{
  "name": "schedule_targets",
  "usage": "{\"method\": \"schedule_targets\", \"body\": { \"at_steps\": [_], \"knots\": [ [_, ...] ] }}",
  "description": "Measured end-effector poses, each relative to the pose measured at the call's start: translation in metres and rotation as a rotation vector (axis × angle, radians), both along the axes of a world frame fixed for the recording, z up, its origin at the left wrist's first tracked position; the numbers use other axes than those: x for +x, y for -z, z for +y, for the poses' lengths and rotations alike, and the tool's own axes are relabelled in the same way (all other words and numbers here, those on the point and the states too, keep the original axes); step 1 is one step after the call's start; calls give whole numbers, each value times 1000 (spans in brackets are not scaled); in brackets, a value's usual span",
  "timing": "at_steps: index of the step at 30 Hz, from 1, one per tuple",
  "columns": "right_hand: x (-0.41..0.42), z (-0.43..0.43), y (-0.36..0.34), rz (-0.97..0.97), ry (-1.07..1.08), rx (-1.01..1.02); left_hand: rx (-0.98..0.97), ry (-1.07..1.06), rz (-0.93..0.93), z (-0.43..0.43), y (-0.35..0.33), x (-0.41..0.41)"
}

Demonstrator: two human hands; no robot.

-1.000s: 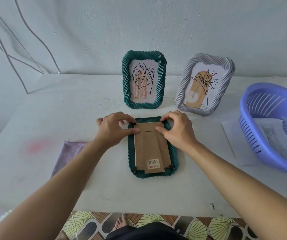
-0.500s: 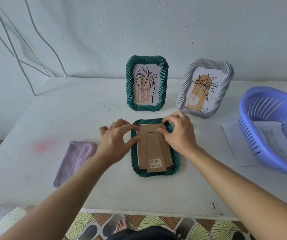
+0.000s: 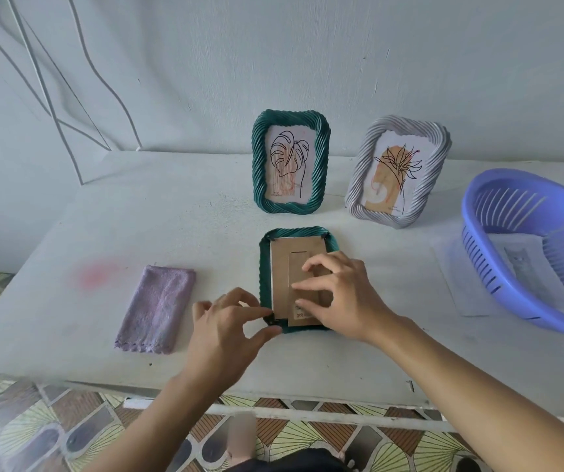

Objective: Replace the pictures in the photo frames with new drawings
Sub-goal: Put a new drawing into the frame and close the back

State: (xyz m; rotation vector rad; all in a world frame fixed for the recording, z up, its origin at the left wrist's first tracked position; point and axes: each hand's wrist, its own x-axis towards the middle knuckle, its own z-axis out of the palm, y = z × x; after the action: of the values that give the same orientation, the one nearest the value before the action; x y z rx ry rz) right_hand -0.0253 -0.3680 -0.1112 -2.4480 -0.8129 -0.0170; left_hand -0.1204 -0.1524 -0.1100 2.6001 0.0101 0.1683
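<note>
Pinching grip first: the left hand (image 3: 229, 323) has thumb and forefinger closed together on the small black clip (image 3: 272, 321) at the near-left corner of the face-down green frame (image 3: 264, 267). Its other fingers are curled loosely behind. The right hand (image 3: 345, 294) clamps nothing. Its fingers are spread and gently bent, with the tips resting on the cardboard backing (image 3: 279, 277) and on the stand flap (image 3: 295, 277) along the board's middle.

That frame lies flat on the white tabletop (image 3: 205, 216), back upward, just in front of the person. Its long axis runs straight away from the near edge toward the wall. The flap follows the same line, and its barcode sticker (image 3: 302, 314) sits at the near end, partly under the right fingers.

Behind it two more frames stand upright on their short sides, facing the person and leaning slightly back. The standing green frame (image 3: 290, 161) is directly beyond the flat one and shows a line-drawn leaf. The grey frame (image 3: 398, 172) is to its right, turned a little inward, and shows a spiky plant over an orange shape.

A folded lilac cloth (image 3: 158, 308) lies to the left of the hands, apart from the frame. A blue slatted basket (image 3: 525, 247) sits at the right edge, with a printed sheet (image 3: 518, 264) inside it and a white paper (image 3: 450, 267) under it.
</note>
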Motion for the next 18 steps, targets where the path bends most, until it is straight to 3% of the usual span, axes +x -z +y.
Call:
{"method": "schedule_targets", "body": {
  "at_steps": [9,18],
  "knots": [
    [-10,0,12,-12,61,25,-283,-136,11,-11,7,-5],
    [-15,3,16,-29,81,30,-445,-197,87,-7,10,3]
  ]
}}
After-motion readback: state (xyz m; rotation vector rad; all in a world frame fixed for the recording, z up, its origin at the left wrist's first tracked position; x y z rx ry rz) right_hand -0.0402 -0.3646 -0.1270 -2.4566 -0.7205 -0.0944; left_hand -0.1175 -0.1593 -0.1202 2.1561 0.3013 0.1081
